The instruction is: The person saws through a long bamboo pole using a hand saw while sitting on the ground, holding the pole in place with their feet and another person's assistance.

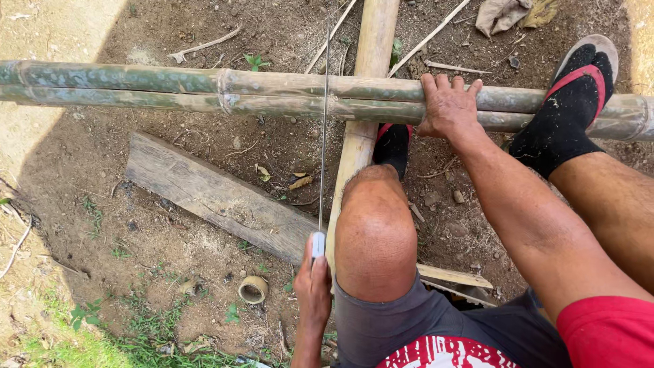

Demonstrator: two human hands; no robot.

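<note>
- Saw (323, 129) in my left hand (313, 286): fingers clenched round the pale handle down beside my knee, thin blade running straight away from me and crossing the bamboo poles (272, 92) edge-on.
- The poles lie side by side across the dirt, two green-grey lengths, resting on top of a yellow bamboo pole (368, 48) that runs away from me. Blade meets them just right of a node ring.
- My right hand (446, 105) is clamped over the top of both poles, fingers hooked over the far side, thumb near me. It is grasping the poles, to the right of the blade and apart from it.
- Right forearm reaches out long and nearly straight; left wrist is tucked low and close to the body, elbow out of view.
- My sandalled right foot (575, 92) presses on the poles further right; the other foot (393, 143) sits by the yellow pole under my bent knee.
- To cut well, I judge: keep the blade upright and in line with my forearm, long light strokes, weight from hand and foot so the poles cannot roll, pinning hand kept away from the teeth.
- Around: a weathered plank (218, 197) lying aslant under the blade line, a short cut bamboo ring (253, 289) on the ground near the grass.
</note>
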